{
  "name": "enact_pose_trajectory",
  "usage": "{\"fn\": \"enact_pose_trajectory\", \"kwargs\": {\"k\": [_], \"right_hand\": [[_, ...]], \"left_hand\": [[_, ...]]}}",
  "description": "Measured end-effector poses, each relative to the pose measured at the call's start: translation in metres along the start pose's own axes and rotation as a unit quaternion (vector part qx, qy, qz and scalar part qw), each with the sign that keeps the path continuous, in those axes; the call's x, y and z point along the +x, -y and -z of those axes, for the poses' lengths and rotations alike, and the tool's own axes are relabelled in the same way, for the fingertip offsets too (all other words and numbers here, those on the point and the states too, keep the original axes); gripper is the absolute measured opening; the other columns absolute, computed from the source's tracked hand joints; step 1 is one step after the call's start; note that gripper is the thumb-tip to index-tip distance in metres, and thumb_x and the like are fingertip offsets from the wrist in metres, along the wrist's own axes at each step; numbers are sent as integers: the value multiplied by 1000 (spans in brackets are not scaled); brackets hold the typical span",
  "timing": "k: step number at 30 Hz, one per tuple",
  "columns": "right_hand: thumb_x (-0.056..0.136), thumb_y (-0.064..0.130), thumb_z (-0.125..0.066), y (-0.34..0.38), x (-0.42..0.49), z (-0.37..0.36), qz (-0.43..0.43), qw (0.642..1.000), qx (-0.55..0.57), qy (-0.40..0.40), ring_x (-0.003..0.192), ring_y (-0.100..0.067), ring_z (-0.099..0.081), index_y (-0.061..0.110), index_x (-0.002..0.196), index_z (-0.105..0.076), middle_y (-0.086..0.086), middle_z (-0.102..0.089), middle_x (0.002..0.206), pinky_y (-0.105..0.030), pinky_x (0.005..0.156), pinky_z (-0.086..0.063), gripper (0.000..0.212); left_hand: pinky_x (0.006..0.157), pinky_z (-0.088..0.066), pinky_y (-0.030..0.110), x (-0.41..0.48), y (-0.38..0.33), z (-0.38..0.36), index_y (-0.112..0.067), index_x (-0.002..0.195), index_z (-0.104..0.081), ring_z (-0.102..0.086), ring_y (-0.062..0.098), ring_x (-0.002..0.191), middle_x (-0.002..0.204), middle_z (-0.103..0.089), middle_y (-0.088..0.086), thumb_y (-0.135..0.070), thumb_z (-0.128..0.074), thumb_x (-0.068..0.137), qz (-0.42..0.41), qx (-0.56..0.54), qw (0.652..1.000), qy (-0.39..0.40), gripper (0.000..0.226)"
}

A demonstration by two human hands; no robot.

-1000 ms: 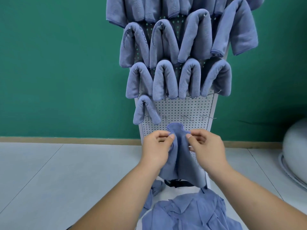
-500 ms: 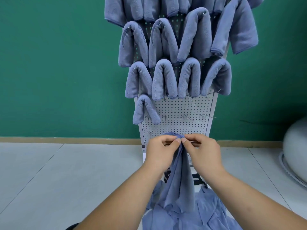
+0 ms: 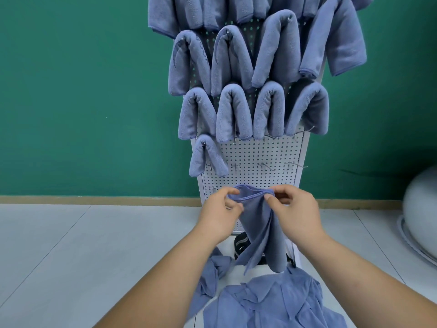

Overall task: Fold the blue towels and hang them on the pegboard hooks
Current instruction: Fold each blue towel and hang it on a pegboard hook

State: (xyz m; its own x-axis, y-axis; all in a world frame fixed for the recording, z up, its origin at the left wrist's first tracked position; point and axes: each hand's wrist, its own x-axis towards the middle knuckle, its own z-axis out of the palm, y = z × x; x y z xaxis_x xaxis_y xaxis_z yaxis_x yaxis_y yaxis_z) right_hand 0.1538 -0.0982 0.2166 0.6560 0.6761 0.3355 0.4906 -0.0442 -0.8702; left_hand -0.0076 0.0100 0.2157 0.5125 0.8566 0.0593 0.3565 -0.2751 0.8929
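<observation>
A blue towel (image 3: 261,230) hangs between my hands in front of the lower part of the white pegboard (image 3: 260,155). My left hand (image 3: 221,214) pinches its top hem on the left, and my right hand (image 3: 295,213) pinches the hem on the right, so the edge sags open between them. Several folded blue towels (image 3: 233,112) hang in rows on the upper hooks, and one lone folded towel (image 3: 207,156) hangs at the left of a lower row. Bare metal hooks (image 3: 266,166) stick out beside it. A pile of loose blue towels (image 3: 272,301) lies below.
The pegboard stands against a green wall (image 3: 82,91) with a wooden skirting strip. Pale floor tiles (image 3: 82,245) spread to the left. A rounded white object (image 3: 421,209) sits at the right edge. A black strap (image 3: 240,245) shows at the pegboard's base.
My hands, pinched close together at the towel's top half a second ago, have drawn apart along the hem, spreading it. The towel's lower end has lifted off the pile.
</observation>
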Motion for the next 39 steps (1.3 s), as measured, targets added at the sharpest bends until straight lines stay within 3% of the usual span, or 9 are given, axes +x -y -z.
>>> {"fn": "enact_pose_trajectory", "kwargs": {"k": [5,9,16,22,26,29,32,34,39], "right_hand": [[94,20,-77,2,8,13,19,999,-5,29,81,-1,-70,27,96,-77,16,-77,90,-24,82,-54,7],[96,23,-76,-10,15,26,26,983,-162,83,82,4,-66,31,90,-73,19,-73,85,-17,76,-51,9],[93,23,-78,-11,18,30,12,974,-186,129,80,3,-67,31,87,-71,16,-74,83,-10,66,-42,12],[98,18,-72,-10,14,30,14,981,-92,168,86,-19,-68,29,96,-64,7,-72,88,-35,85,-56,13],[103,19,-64,-10,9,21,41,980,-52,187,83,-23,-62,31,101,-59,8,-64,87,-41,85,-53,14],[104,22,-63,-9,4,10,46,980,-32,188,79,-21,-59,36,102,-57,14,-62,88,-44,85,-52,15],[102,21,-64,-3,-5,-1,58,976,14,209,87,-26,-64,37,104,-61,8,-66,96,-52,90,-55,16],[101,17,-66,4,-12,-7,63,974,49,210,91,-26,-67,38,102,-64,6,-70,98,-52,91,-55,21],[104,21,-64,15,-15,-11,-4,975,124,182,86,-11,-68,29,109,-59,14,-72,88,-40,86,-54,10]], "left_hand": [[75,-57,34,2,11,19,-36,112,-68,-65,13,81,79,-68,-13,-37,-67,98,-26,231,972,-13,14],[78,-56,38,6,2,34,-34,102,-73,-64,15,90,97,-69,-13,-42,-66,98,-140,327,931,-80,11],[77,-57,38,3,-2,38,-33,91,-73,-65,12,82,88,-68,-16,-36,-78,90,-126,304,942,-71,7],[80,-58,39,2,2,41,-39,117,-65,-65,14,87,97,-66,-15,-32,-78,92,-95,293,951,-25,29],[76,-57,39,2,-1,41,-28,94,-69,-63,22,90,98,-66,-8,-26,-66,93,-88,375,923,-17,4],[78,-56,38,0,-1,38,-27,97,-61,-61,21,93,103,-64,-8,-24,-63,84,-61,362,930,15,13],[91,-55,33,-5,-5,30,-36,116,-61,-64,9,105,114,-68,-17,-32,-69,88,-95,219,965,105,30],[86,-54,29,-9,-10,26,-36,112,-64,-65,3,95,103,-71,-17,-38,-71,93,-134,158,971,123,19],[77,-54,41,-10,-13,27,-35,101,-62,-61,10,83,88,-68,-12,-45,-61,102,-204,214,954,55,10]]}}
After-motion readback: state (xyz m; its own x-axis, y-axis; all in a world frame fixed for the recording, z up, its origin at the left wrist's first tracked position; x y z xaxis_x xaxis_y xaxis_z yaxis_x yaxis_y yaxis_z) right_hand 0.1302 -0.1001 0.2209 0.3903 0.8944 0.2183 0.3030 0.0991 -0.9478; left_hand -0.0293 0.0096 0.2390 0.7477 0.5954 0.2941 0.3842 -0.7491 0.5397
